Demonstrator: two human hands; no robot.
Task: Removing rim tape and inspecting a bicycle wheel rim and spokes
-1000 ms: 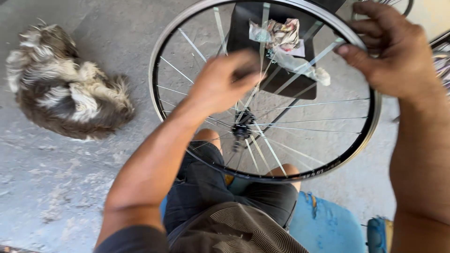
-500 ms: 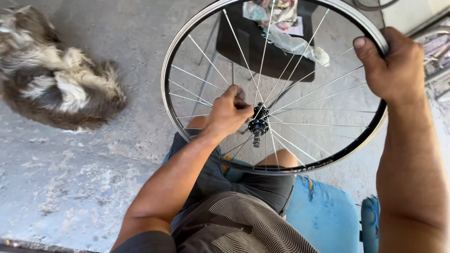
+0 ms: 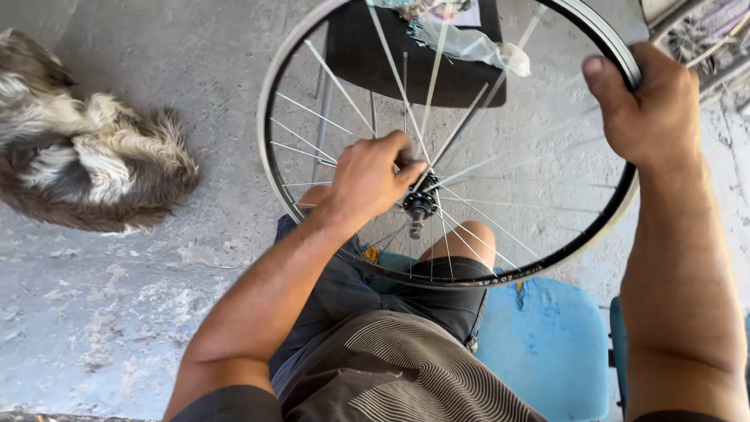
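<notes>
**Wheel held over my lap, one hand at the hub, one on the rim**

Closest to me are my patterned shirt [image 3: 406, 375] and dark shorts [image 3: 367, 293], with the blue seat [image 3: 547, 344] showing under my right thigh. The bicycle wheel [image 3: 312, 227] stands over my knees, its lower rim crossing just in front of my bare knee [image 3: 465, 238].

My left hand [image 3: 371, 176] is at the centre of the wheel. Its fingers are curled together and pinched on something right at the hub [image 3: 420, 205], where the spokes meet; whether they grip the axle end or a spoke I cannot tell, since my knuckles cover the spot. A short dark stub of the axle pokes down below the hub.

My right hand [image 3: 648, 105] is clamped on the upper right part of the rim, thumb laid along the inner side, the other fingers wrapped over the outer edge.

Beyond the wheel, seen through the spokes, stands a dark stool [image 3: 375, 62] with a crumpled clear plastic bag [image 3: 469, 47] on it. On the concrete floor [image 3: 117, 312] to my left lies a shaggy grey-and-white dog [image 3: 86, 168], well apart from the wheel.
</notes>
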